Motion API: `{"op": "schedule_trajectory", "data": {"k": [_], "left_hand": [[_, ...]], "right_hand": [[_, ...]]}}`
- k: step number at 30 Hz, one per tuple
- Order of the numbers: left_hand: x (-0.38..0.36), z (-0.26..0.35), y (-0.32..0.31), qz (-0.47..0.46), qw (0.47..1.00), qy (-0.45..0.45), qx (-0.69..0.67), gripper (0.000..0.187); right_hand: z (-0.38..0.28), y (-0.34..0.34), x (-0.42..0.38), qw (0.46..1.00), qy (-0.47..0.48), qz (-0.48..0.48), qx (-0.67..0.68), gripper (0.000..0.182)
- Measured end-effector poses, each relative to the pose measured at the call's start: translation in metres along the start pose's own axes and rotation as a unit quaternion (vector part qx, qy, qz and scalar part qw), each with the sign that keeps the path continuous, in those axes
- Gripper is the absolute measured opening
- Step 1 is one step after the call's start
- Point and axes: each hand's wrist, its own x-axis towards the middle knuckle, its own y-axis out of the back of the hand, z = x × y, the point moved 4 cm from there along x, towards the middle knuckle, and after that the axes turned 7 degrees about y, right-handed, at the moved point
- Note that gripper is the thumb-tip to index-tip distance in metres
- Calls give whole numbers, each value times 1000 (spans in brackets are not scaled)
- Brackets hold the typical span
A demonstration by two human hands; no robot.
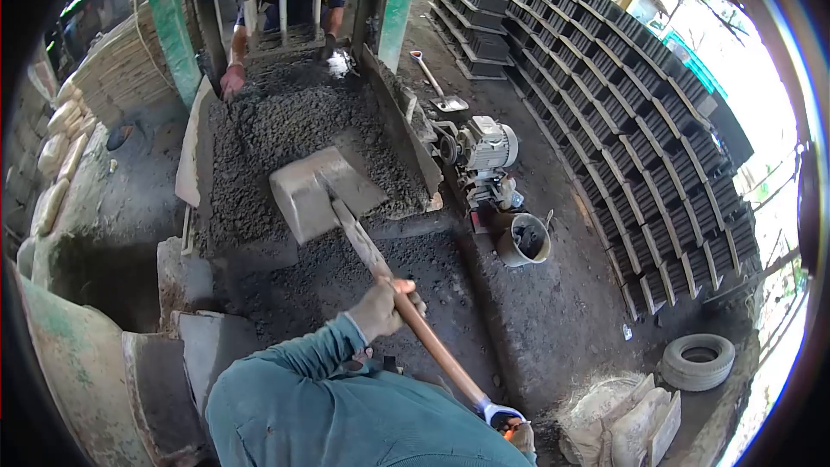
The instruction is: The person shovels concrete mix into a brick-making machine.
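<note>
Shovel (367,246) in view: the left hand's (379,309) fingers clench its shaft, the right hand's (521,438) its end grip. Beyond the left fingers, its blade overlies dark, lumpy mix (303,121); rightward of them, a bucket (526,240) and motor (491,143) stand on the dark floor (553,320), racked blocks (631,138) farther off.

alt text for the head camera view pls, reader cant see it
A person holds a shovel, left hand on the shaft, right hand at the grip, blade over dark crumbly material in a trough. A co-worker's hands are at the far end. Rightward: motor, bucket, tire, racked dark blocks.
</note>
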Motion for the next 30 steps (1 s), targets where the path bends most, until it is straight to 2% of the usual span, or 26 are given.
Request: {"op": "schedule_trajectory", "data": {"k": [2, 3, 4, 5, 6, 8, 9, 10, 11, 12, 13, 14, 15, 16, 17, 18, 19, 21, 23, 24, 26, 27, 28, 30], "left_hand": [[-5, 51, -7, -7, 995, -72, 68, 18], [-3, 87, -12, 20, 989, -107, 99, 21], [10, 124, -6, 37, 983, -155, 92, 23], [21, 159, -2, 39, 972, -211, 99, 24], [30, 190, 0, 35, 967, -235, 89, 20], [46, 223, -9, 39, 967, -250, 33, 17], [46, 211, -14, 16, 970, -241, 37, 16], [49, 196, -31, -10, 971, -234, 37, 15], [37, 161, -49, 17, 969, -238, 65, 18], [22, 121, -67, -25, 974, -214, 65, 20], [18, 82, -70, -85, 980, -175, 42, 20], [20, 44, -65, -193, 967, -159, 42, 21], [11, 6, -65, -217, 959, -168, 70, 17], [3, -27, -64, -218, 953, -206, 54, 13], [3, -57, -53, -196, 954, -228, 18, 10], [4, -82, -42, -172, 952, -252, -18, 8], [3, -99, -33, -125, 953, -264, -79, 9], [-11, -133, -7, -26, 937, -283, -203, 11], [-17, -174, 35, 129, 860, -308, -387, 15], [-25, -194, 53, 158, 829, -328, -425, 14], [-34, -251, 100, 259, 736, -366, -507, 19], [-42, -280, 107, 276, 702, -374, -540, 22], [-51, -314, 111, 292, 666, -378, -573, 25], [-54, -389, 131, 271, 615, -412, -615, 32]], "right_hand": [[8, -27, -23, 997, -60, 35, 21, 11], [12, -66, -21, 995, -82, 45, 38, 13], [-9, -149, -41, 990, -69, -71, 98, 16], [44, -110, 25, 993, -33, -108, 39, 21], [30, -138, 23, 975, 11, -223, 2, 22], [-58, -223, -43, 962, 83, -260, -18, 23], [-58, -204, -26, 963, 91, -253, -25, 23], [-69, -183, -2, 963, 104, -248, -34, 23], [-91, -167, 11, 982, 104, -159, -4, 19], [-87, -111, 62, 992, 63, -111, 5, 14], [-92, -61, 101, 995, 80, -4, -54, 11], [-93, -23, 138, 998, 11, -14, -64, 14], [-103, 0, 161, 989, -14, -2, -144, 18], [-108, 32, 201, 985, 27, -21, -168, 22], [-121, 44, 230, 957, 115, 5, -266, 24], [-135, 51, 260, 911, 203, 24, -357, 27], [-146, 58, 311, 782, 302, -50, -543, 29], [-156, 44, 357, 558, 408, -190, -697, 31], [-171, -26, 362, 633, 369, -300, -611, 24], [-181, -65, 359, 666, 338, -351, -565, 20], [-198, -141, 298, 771, 163, -379, -486, 13], [-202, -172, 266, 816, 72, -350, -455, 13], [-199, -194, 254, 768, 96, -397, -493, 17], [-177, -219, 241, 716, 72, -481, -500, 28]]}}
